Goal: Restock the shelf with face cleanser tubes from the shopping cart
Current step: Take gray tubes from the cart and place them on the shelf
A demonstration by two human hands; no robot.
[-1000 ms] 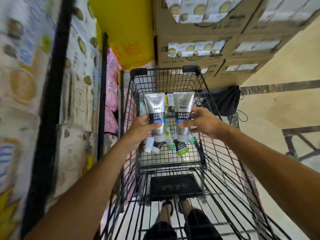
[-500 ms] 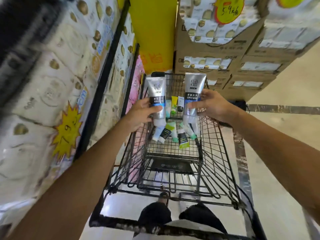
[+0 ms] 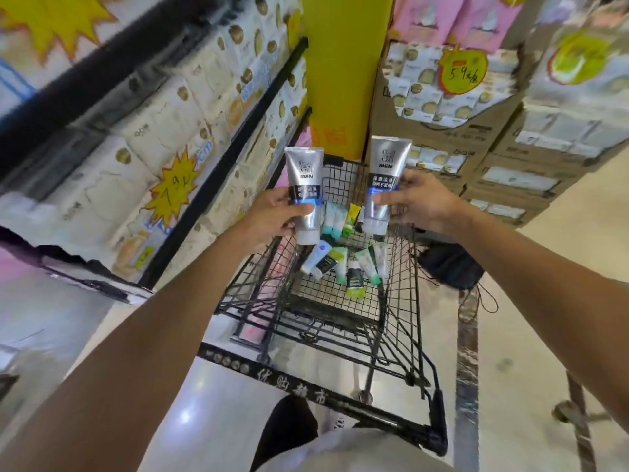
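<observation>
Tubes point(image 3: 343, 264) lie in the cart point(image 3: 401, 301), shelf point(image 3: 190, 137) left, boxes point(image 3: 476, 144) behind.

Black wire shopping cart point(image 3: 401, 301) on pale, glossy floor point(image 3: 531, 335).

Loaded with a loose scatter of small tubes point(image 3: 354, 264) on the mesh bottom, bunched toward the far end: green-capped and teal-capped ones lying at odd angles, a white-and-blue one point(image 3: 315, 257) nearest the left wall, a yellow-green one point(image 3: 354, 287) closest to the handle end (labels too small to read). Parked just beside stacked cardboard cartons point(image 3: 476, 158) at the far right corner.
</observation>
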